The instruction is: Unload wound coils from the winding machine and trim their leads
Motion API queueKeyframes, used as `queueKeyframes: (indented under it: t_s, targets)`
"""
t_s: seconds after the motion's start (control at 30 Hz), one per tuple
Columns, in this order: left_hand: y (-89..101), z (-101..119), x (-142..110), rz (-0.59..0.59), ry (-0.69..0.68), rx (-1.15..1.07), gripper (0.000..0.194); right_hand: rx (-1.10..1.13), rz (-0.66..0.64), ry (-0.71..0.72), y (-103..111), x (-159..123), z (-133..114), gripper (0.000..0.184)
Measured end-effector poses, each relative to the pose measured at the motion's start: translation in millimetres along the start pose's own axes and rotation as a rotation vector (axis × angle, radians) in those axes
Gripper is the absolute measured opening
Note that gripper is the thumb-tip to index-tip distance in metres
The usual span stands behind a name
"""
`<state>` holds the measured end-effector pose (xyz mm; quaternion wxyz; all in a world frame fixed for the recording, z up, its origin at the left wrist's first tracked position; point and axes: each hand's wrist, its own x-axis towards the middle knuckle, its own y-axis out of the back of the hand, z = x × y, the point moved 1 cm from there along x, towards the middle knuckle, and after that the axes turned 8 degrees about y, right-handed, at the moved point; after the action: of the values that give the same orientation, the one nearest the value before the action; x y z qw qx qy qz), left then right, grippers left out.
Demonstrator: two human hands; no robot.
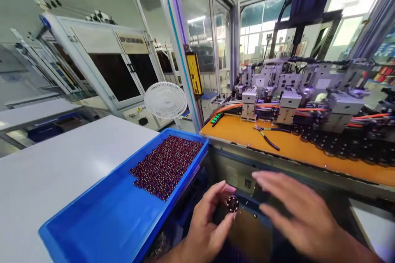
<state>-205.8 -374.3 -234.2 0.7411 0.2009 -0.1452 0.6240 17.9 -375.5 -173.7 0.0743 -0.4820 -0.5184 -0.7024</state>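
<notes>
My left hand [206, 222] is closed around a small round black part [232, 204], which has a ring of pale coppery spots near its rim. The part sits between thumb and fingers, its flat face turned toward me. Off to the right, my right hand [298, 209] is open, fingers stretched out and slightly blurred, with nothing in it. A gap separates it from the part. To the left stands a long blue tray [101, 222], where many small dark pieces with reddish and pale dots [169, 164] lie packed in the far portion.
An orange-topped machine bench [228, 131] bears pliers [267, 137], metal fixtures [290, 104] and a row of black round parts [342, 148]. A metal frame post [177, 45] rises behind the tray. Left are a white table [101, 144] and a white fan [166, 99].
</notes>
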Motion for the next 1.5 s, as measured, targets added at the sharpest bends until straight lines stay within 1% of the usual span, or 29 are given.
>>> queueKeyframes:
  t_s: [0.07,0.13,0.23,0.33,0.37,0.43,0.5,0.53,0.57,0.63,0.7,0.77,0.83,0.9,0.97,1.03,1.1,1.13,1.17,1.23,1.4,1.43,1.5]
  targets:
    - [-3.1,0,-6,-0.005,-0.013,-0.017,0.075,-0.033,-0.058,0.075,4,-4,-30,0.031]
    - [-6.4,1,-8,-0.019,0.0,-0.05,0.077,0.006,-0.121,0.013,2,-9,-43,0.025]
    - [-9.7,0,-9,-0.032,0.032,-0.103,0.077,0.186,-0.228,-0.147,-3,-19,-47,0.025]
    - [-10.5,-2,-10,-0.042,0.069,-0.172,0.075,0.311,-0.314,-0.272,-3,-27,-51,0.023]
    - [-10.3,-2,-10,-0.041,0.086,-0.198,0.074,0.347,-0.337,-0.293,-2,-29,-54,0.022]
    - [-9.3,-3,-10,-0.038,0.115,-0.251,0.072,0.434,-0.369,-0.289,-1,-30,-58,0.022]
    - [-7.7,-3,-12,-0.033,0.12,-0.285,0.07,0.545,-0.398,-0.27,-1,-30,-60,0.021]
    - [-6.8,-3,-13,-0.033,0.112,-0.289,0.069,0.601,-0.402,-0.287,-1,-28,-60,0.018]
    - [-5.8,-3,-15,-0.038,0.102,-0.286,0.069,0.644,-0.388,-0.334,-2,-26,-58,0.013]
    - [-4.3,-2,-18,-0.055,0.084,-0.265,0.069,0.705,-0.32,-0.512,-5,-22,-53,0.01]
    - [-3.8,-1,-22,-0.092,0.065,-0.247,0.069,0.777,-0.229,-0.738,-11,-18,-50,0.017]
    - [-4.9,0,-24,-0.139,0.04,-0.234,0.068,0.946,-0.168,-0.938,-19,-16,-50,0.026]
    - [-7.8,1,-25,-0.167,0.016,-0.234,0.066,1.15,-0.111,-1.061,-29,-16,-54,0.035]
    - [-11.7,1,-25,-0.149,0.007,-0.253,0.066,1.27,-0.049,-1.083,-39,-19,-58,0.039]
    - [-15.5,0,-24,-0.094,0.009,-0.284,0.066,1.288,0.021,-1.055,-48,-25,-63,0.038]
    - [-18.0,-2,-21,-0.053,0.039,-0.338,0.065,1.293,0.13,-1.046,-55,-33,-69,0.034]
    - [-18.7,-4,-19,-0.057,0.089,-0.428,0.063,1.316,0.247,-1.076,-59,-42,-74,0.032]
    - [-18.3,-4,-18,-0.067,0.115,-0.473,0.063,1.328,0.284,-1.097,-60,-45,-76,0.032]
    - [-17.6,-4,-17,-0.077,0.134,-0.509,0.063,1.339,0.296,-1.115,-61,-48,-77,0.033]
    - [-15.9,-5,-17,-0.098,0.141,-0.532,0.063,1.354,0.269,-1.135,-59,-50,-77,0.033]
    - [-17.0,-5,-20,-0.176,0.056,-0.447,0.067,1.358,0.171,-1.107,-50,-40,-70,0.034]
    - [-17.8,-5,-21,-0.185,0.054,-0.445,0.067,1.359,0.154,-1.114,-49,-38,-70,0.034]
    - [-18.9,-4,-20,-0.194,0.086,-0.5,0.065,1.348,0.162,-1.135,-51,-38,-71,0.034]
